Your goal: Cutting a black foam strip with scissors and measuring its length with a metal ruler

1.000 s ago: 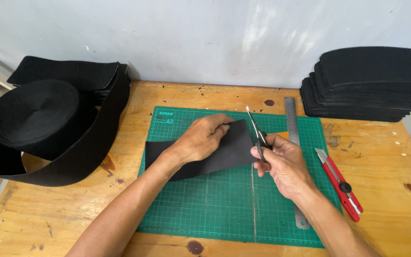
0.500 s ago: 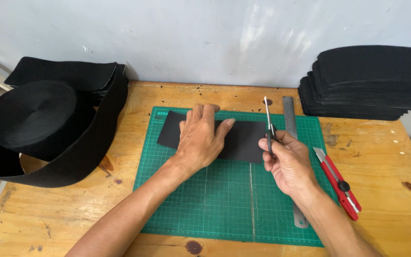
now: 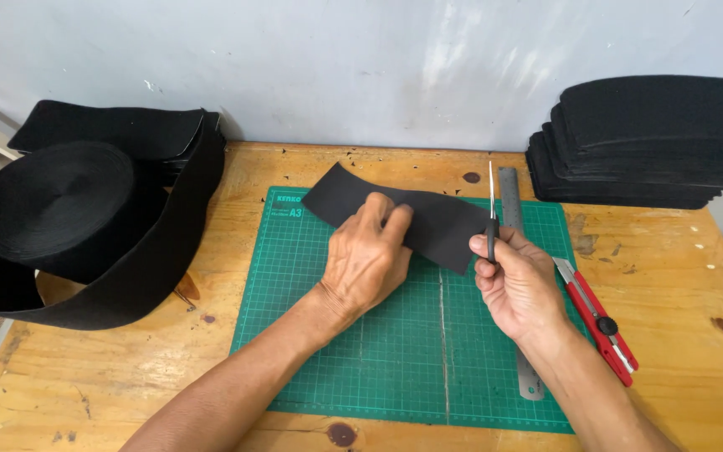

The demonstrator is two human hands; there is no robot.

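A black fabric strip (image 3: 428,219) lies slanted across the upper part of the green cutting mat (image 3: 395,351). My left hand (image 3: 368,255) presses flat on the middle of the strip. Just to its right, my right hand (image 3: 516,280) grips a pair of scissors (image 3: 491,205) with the blades pointing up, closed, beside the strip's right end. The scissor handles are hidden inside my fingers.
A steel ruler (image 3: 519,276) lies along the mat's right edge, a red utility knife (image 3: 597,318) beside it. A big roll of black band (image 3: 60,218) fills the left of the wooden table (image 3: 679,351). Stacked black cut pieces (image 3: 654,142) sit at the back right.
The strip has been turned and shifted up the mat under my left hand. My right hand with the scissors has drawn back slightly to the right of the strip's end.
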